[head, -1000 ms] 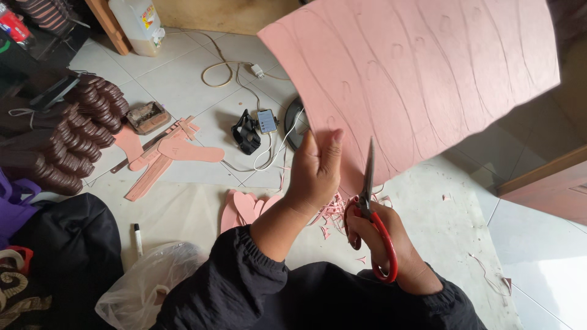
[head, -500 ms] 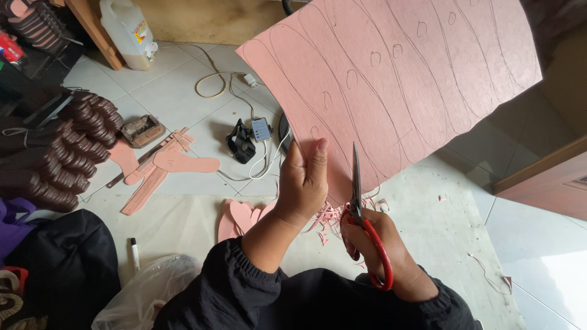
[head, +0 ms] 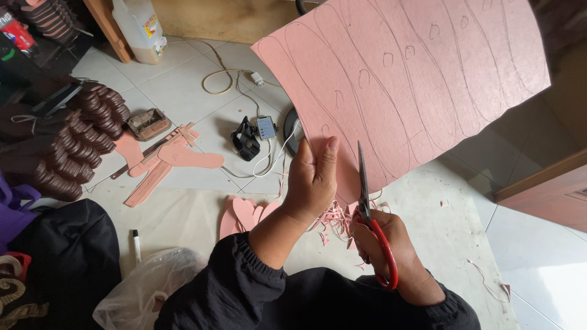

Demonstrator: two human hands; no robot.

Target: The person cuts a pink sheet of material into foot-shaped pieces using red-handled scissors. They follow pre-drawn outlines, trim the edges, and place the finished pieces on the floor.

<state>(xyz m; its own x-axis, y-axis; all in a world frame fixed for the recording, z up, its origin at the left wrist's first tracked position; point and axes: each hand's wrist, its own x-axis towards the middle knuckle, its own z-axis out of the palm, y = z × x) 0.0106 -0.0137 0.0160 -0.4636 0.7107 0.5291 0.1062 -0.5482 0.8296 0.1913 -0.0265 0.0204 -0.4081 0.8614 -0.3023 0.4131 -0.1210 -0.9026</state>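
pink sheet (head: 416, 79) raised over the floor | left hand (head: 315, 180) pinches its lower edge | right hand (head: 391, 256) closed on red-handled scissors (head: 370, 214) just right of that grip | follow pencilled outline, keep sheet taut

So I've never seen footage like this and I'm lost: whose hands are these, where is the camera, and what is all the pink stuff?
The camera sits on a person's head and looks down, so the two hands are that person's own. The left hand holds up a large pink sheet with long curved outlines drawn on it. The right hand works red-handled scissors, whose blades meet the sheet's lower edge. Below lies a tiled floor with small pink scraps, cut pink sole shapes, stacked brown pieces, a black marker, cables and a plastic jug.
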